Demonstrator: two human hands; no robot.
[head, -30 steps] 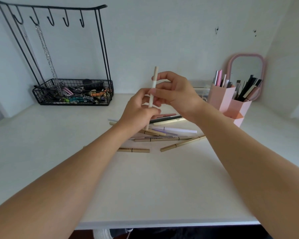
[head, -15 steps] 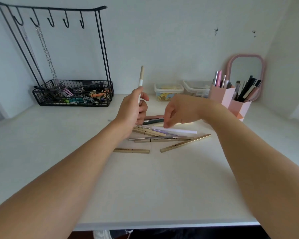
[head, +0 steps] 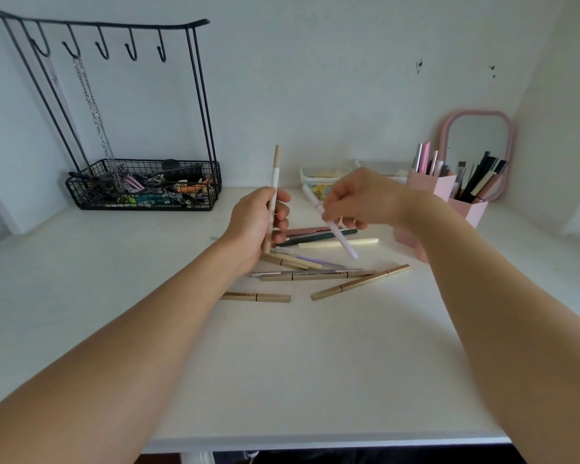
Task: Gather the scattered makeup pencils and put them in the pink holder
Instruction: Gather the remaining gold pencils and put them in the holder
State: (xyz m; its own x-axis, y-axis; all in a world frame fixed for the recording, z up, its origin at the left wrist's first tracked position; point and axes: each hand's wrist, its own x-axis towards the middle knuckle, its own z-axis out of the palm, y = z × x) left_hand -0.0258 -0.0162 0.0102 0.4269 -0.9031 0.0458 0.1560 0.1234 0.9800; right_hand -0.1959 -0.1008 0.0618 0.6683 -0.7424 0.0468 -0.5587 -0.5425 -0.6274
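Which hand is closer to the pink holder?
The right hand, holding a lilac pencil just beside the pink holder. The left hand is farther away, gripping a beige pencil.

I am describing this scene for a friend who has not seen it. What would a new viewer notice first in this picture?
First, the two hands raised mid-table: the left hand grips a beige pencil upright, and the right hand pinches a white pencil at a slant. Below them lies a loose pile of pencils on the white table. At the back right stands the pink holder, already holding several pencils and brushes.
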